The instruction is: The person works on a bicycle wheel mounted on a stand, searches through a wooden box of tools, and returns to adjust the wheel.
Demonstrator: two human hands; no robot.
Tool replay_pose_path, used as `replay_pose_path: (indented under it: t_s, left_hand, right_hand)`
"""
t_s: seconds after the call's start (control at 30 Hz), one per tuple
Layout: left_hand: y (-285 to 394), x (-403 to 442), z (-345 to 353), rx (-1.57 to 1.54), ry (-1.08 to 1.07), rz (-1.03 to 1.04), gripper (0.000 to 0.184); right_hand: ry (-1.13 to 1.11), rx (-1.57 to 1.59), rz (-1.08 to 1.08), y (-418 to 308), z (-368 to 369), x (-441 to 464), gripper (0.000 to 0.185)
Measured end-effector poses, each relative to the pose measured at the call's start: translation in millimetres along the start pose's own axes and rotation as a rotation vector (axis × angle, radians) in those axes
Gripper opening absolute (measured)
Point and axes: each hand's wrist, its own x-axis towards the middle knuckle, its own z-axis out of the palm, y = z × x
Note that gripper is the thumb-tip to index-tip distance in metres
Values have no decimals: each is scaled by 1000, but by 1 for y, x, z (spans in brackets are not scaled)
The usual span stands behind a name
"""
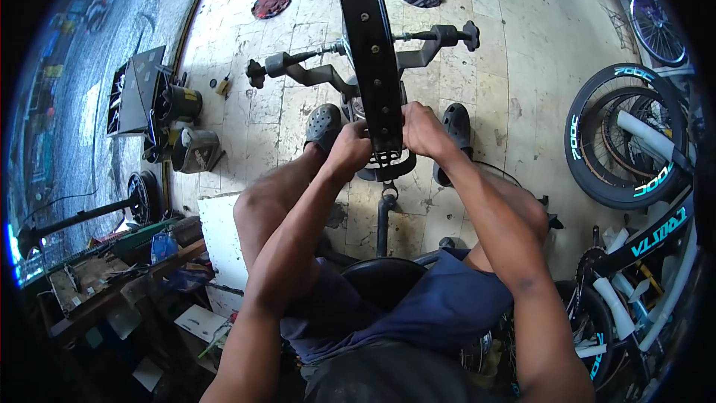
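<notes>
A black bicycle rim [374, 67] with a row of metal-lined holes stands upright in front of me, between the arms of a dark truing stand [321, 75]. My left hand [350, 149] is closed at the rim's lower left side, its fingertips partly hidden by the rim. Opposite it, my right hand [423, 131] has its fingers curled in against the right side. What either hand pinches is hidden. Just below my hands, a black bracket [388, 172] of the stand crosses under the rim.
Tyres and wheels [576, 127] lean at the right, near a black bicycle frame [656, 231]. To the left are a black bucket [183, 103], a grey container [195, 151] and a cluttered workbench [97, 283]. Two round cloth pads [271, 4] lie on the tiled floor.
</notes>
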Motion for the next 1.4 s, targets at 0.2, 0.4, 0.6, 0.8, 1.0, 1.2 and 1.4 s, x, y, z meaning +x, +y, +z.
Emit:
replay_pose_path:
  t_s: [0.2,0.4,0.6,0.8,1.0,1.2,1.4]
  left_hand:
    - [19,-5,5,170,89,-151,39]
    - [32,-15,6,159,118,-207,40]
    - [41,-16,7,126,91,-217,38]
    - [35,-13,6,143,100,-205,35]
    - [30,-4,-20,206,8,-192,31]
    - [38,-1,-36,236,143,-136,32]
    - [59,3,-45,263,185,-118,37]
  right_hand:
    - [-4,-369,123,-88,-10,-29,14]
    - [6,-311,185,-85,-10,-21,14]
    - [22,-320,230,-82,-10,-24,14]
    - [47,-299,249,-72,-7,-18,14]
    - [4,-364,137,-79,-10,-19,17]
    - [130,-408,233,-132,-46,-26,21]
    - [183,-375,213,-137,-61,-36,23]
